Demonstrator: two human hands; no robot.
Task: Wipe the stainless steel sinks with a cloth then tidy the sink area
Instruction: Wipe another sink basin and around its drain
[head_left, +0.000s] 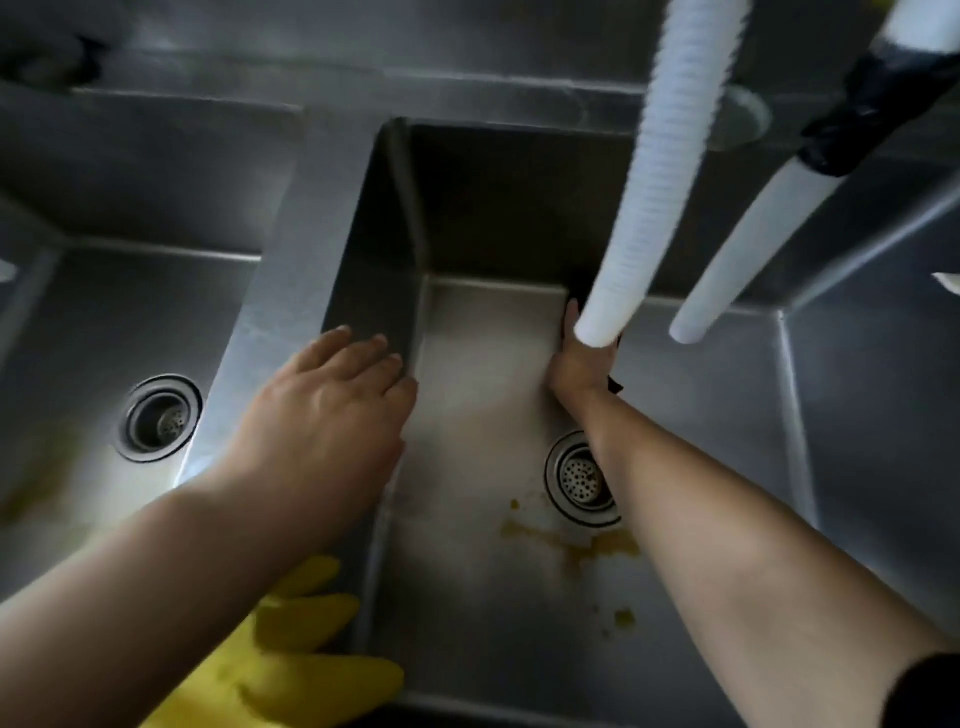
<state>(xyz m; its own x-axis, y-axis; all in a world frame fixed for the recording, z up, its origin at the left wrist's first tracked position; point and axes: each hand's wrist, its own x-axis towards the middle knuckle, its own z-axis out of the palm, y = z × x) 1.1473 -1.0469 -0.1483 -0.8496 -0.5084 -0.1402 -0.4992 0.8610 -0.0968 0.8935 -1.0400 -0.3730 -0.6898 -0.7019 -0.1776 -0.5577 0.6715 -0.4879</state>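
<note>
Two stainless steel sinks sit side by side: the left sink (104, 312) and the middle sink (467, 364). My left hand (332, 410) rests flat, fingers spread, on the divider (291, 291) between them. My right hand (582, 364) is deep in the middle sink, at its far floor, pressing on a dark cloth (615, 384) that shows only as a sliver; a white hose hides the fingers. Yellowish-brown stains (571, 545) mark the sink floor near the drain (579, 478).
Two white corrugated hoses (660, 171) (737, 254) hang over the middle sink, one bound with black tape (872, 114). A yellow rubber glove (291, 660) lies on the front rim. The left sink has its own drain (158, 418) and a yellowish smear (41, 478).
</note>
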